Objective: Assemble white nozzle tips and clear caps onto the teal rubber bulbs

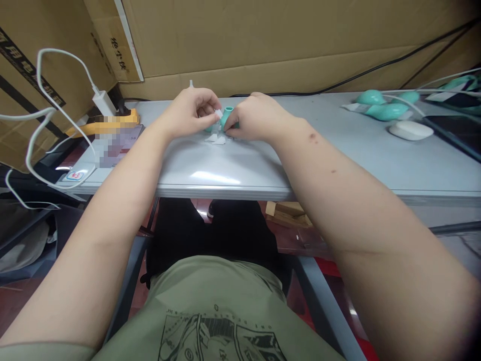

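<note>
My left hand [196,111] pinches a small white slip [218,114] between thumb and fingers. Beside it stands a teal object with a round open neck [228,109], partly covered by both hands. My right hand [259,118] is closed at the right side of that teal object, its fingertips low over the table. What those fingertips grip is hidden. More white scraps [216,140] lie on the tabletop just below the hands.
On the right of the grey table [240,170] are teal rounded objects [387,111], a white oval case [411,130] and a dark flat device [458,133]. A white charger [104,103] with cables and a yellow object [112,123] are at left. Cardboard [263,40] walls the back.
</note>
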Demonstrator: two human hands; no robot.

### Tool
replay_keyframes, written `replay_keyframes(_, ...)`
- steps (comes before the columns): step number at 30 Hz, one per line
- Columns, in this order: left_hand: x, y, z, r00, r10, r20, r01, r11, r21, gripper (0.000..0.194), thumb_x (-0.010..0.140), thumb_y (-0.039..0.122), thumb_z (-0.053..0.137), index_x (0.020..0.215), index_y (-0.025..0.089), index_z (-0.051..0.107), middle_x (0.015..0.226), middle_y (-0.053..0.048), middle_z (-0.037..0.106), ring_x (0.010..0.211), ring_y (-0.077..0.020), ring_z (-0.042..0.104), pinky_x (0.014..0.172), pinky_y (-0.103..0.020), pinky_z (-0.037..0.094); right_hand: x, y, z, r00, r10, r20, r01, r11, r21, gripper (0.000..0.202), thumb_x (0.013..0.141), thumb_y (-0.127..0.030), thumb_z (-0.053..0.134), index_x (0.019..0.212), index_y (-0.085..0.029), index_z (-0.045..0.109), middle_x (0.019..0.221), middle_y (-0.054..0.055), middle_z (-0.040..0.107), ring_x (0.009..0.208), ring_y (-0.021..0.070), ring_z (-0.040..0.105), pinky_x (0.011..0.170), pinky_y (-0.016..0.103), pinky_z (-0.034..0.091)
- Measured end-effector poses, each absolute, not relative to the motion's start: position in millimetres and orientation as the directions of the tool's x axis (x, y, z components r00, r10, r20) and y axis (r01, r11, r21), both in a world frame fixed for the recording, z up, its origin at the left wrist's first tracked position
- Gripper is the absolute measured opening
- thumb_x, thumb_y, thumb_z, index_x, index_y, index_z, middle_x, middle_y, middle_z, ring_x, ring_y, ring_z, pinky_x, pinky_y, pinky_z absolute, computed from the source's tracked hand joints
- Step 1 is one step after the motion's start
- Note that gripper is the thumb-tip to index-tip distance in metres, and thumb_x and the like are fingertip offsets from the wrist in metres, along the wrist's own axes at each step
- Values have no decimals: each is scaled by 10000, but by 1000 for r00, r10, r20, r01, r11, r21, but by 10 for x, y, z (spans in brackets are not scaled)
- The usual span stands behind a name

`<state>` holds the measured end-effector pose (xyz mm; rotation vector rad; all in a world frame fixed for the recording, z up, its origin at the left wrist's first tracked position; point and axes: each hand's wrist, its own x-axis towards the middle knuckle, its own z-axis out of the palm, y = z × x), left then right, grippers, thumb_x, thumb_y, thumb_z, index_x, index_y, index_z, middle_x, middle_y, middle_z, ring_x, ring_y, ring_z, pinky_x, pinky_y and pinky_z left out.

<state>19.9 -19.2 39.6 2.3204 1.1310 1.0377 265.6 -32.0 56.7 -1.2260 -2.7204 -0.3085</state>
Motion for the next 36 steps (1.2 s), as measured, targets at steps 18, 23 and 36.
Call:
replay_keyframes(18, 168, -106, 350, 417, 784, 460, 490, -620, 613, 86, 932, 259, 895, 993, 284, 840, 925, -61, 859, 987, -295, 838, 976, -468, 696, 2672, -313, 588, -670, 720, 181, 740, 667, 89, 290, 1016, -35, 790, 1040, -236, 997, 1029, 81, 939, 978, 396, 831, 1063, 515, 553)
replay_keyframes(23, 169, -116, 357, 410, 791, 453, 489, -610, 623, 100, 921, 258, 918, 971, 289, 837, 903, -56, 856, 975, -299, 833, 972, -478, 698, 2674, -229, 521, -652, 726, 218, 744, 668, 1, 307, 956, -43, 802, 968, -297, 974, 971, 16, 918, 922, 386, 827, 916, 469, 563)
replay_keyframes(36, 171, -140, 381, 391, 795, 464, 495, -606, 622, 150, 957, 257, 956, 1038, 262, 830, 967, -65, 856, 999, -286, 843, 1009, -461, 708, 2841, -280, 636, -569, 711, 414, 590, 703, -397, 216, 869, -69, 742, 939, -262, 808, 1103, 106, 928, 924, 313, 761, 834, 447, 569)
